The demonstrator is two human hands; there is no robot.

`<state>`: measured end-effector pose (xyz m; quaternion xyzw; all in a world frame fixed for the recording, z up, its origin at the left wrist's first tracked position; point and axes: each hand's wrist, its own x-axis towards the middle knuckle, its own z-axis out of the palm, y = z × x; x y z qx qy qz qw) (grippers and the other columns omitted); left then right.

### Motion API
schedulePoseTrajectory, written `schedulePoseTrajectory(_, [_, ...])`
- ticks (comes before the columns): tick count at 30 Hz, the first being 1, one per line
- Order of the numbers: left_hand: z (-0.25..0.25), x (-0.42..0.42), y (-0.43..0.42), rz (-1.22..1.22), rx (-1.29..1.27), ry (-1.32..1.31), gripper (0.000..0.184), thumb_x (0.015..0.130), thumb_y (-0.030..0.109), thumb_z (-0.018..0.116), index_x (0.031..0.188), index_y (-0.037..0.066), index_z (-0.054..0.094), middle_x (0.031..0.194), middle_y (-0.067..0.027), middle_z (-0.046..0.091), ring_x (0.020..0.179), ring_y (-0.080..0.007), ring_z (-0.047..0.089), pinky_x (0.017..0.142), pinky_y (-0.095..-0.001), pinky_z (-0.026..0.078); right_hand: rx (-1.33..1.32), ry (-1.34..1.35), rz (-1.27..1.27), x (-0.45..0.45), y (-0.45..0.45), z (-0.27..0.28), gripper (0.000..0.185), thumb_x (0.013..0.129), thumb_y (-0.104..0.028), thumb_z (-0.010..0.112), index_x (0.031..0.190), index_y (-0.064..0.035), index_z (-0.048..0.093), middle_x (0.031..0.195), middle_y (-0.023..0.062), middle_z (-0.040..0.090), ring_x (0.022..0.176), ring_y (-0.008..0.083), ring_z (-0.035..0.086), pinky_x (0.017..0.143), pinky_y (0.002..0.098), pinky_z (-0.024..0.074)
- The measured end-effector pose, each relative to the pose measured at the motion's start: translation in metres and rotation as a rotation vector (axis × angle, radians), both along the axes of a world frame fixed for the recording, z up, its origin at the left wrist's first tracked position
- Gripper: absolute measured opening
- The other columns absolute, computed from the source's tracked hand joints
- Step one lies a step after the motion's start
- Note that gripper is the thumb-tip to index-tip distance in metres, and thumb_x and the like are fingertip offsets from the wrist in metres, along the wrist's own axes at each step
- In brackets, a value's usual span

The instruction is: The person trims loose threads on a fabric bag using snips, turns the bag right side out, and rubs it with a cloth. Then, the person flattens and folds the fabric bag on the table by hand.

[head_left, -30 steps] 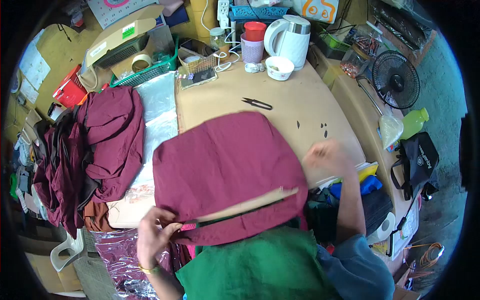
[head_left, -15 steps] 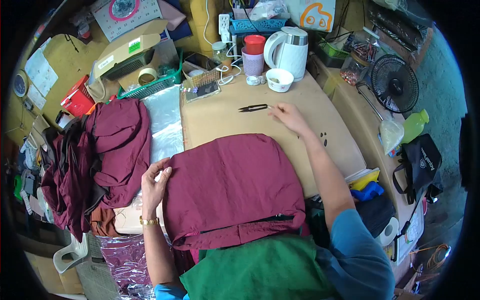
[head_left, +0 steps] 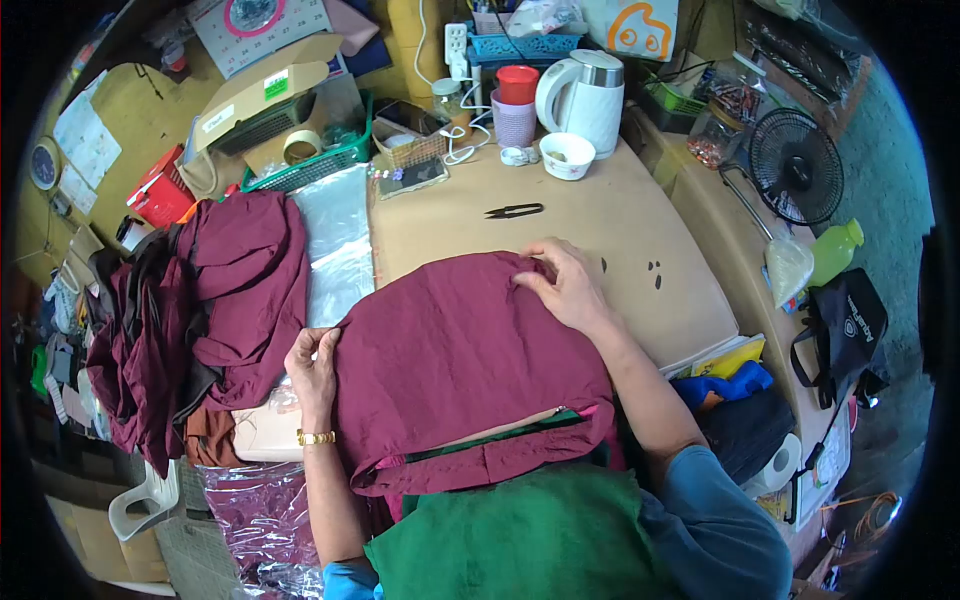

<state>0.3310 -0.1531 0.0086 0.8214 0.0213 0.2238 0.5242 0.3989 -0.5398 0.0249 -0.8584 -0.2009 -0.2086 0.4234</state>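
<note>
Maroon fabric piece, thin and creased, spread over the near edge of the tan worktop, its lower part beside the green cloth on the person's lap. Far side of the piece rounded; a long slit runs across its near part, green showing through at the right end.

Left hand: thumb and fingertips closed in a pinch on the piece's left side. Gold-coloured bracelet at that wrist. Right hand: holds the far right corner of the piece, thumb on top, fingers curled round the bunched cloth.

Black snips lie apart from both hands, between the piece and the worktop's far edge. Small dark marks towards the right edge.

Along the far edge: white kettle, small white bowl just in front of it, lilac cup with a red tub on top. Green basket at the far left corner, holding a roll of tape among other items. Clear plastic sheet along the left edge; maroon pile heaped beside it.
</note>
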Motion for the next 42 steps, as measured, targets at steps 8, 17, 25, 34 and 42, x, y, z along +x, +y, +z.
schedulePoseTrajectory(8, [0.005, -0.003, 0.008, 0.025, -0.189, -0.062, 0.021, 0.100, 0.015, 0.064, 0.083, 0.004, 0.060, 0.078, 0.0079, 0.053, 0.073, -0.0028, 0.043, 0.066, -0.0194, 0.036, 0.335, 0.149, -0.129, 0.023, -0.001, -0.012, 0.013, 0.098, -0.003, 0.054, 0.086, 0.0013, 0.056, 0.077, 0.0002, 0.058, 0.074, 0.0072, 0.054, 0.071, 0.0247, 0.0473])
schedulePoseTrajectory(17, [0.082, 0.024, 0.023, -0.130, -0.286, -0.285, 0.008, 0.097, 0.006, 0.065, 0.102, 0.002, 0.068, 0.098, 0.0018, 0.066, 0.089, -0.0047, 0.056, 0.084, -0.0198, 0.044, 0.436, 0.284, 0.343, 0.054, -0.024, 0.087, 0.022, 0.082, 0.005, 0.073, 0.098, -0.0034, 0.060, 0.083, -0.0037, 0.055, 0.077, 0.0048, 0.053, 0.068, 0.0217, 0.0462])
schedulePoseTrajectory(25, [0.124, 0.015, -0.028, 0.121, 0.650, -0.478, 0.036, 0.086, 0.006, 0.073, 0.119, 0.001, 0.060, 0.110, -0.0107, 0.061, 0.105, -0.0241, 0.059, 0.095, -0.0354, 0.045, 0.038, -0.376, -0.205, 0.042, -0.001, 0.108, 0.040, 0.076, -0.011, 0.080, 0.109, -0.0014, 0.061, 0.099, 0.0137, 0.061, 0.098, 0.0290, 0.061, 0.089, 0.0378, 0.0492])
schedulePoseTrajectory(34, [0.018, -0.024, -0.043, -0.307, 0.856, 0.288, 0.063, 0.087, 0.040, 0.070, 0.141, 0.012, 0.053, 0.148, -0.0109, 0.049, 0.138, -0.0325, 0.044, 0.114, -0.0537, 0.030, -0.534, 0.199, 0.153, -0.029, -0.014, 0.000, 0.060, 0.082, -0.019, 0.077, 0.136, -0.0059, 0.054, 0.147, 0.0189, 0.046, 0.141, 0.0339, 0.040, 0.114, 0.0479, 0.0344])
schedulePoseTrajectory(42, [0.016, 0.010, -0.072, -0.295, 0.828, -0.008, 0.019, 0.083, 0.018, 0.072, 0.099, 0.006, 0.071, 0.097, -0.0105, 0.068, 0.093, -0.0305, 0.065, 0.081, -0.0403, 0.051, -0.395, 0.608, 0.472, -0.083, 0.058, 0.007, 0.037, 0.097, -0.023, 0.058, 0.123, 0.0032, 0.061, 0.124, 0.0234, 0.061, 0.118, 0.0377, 0.057, 0.099, 0.0454, 0.0460])
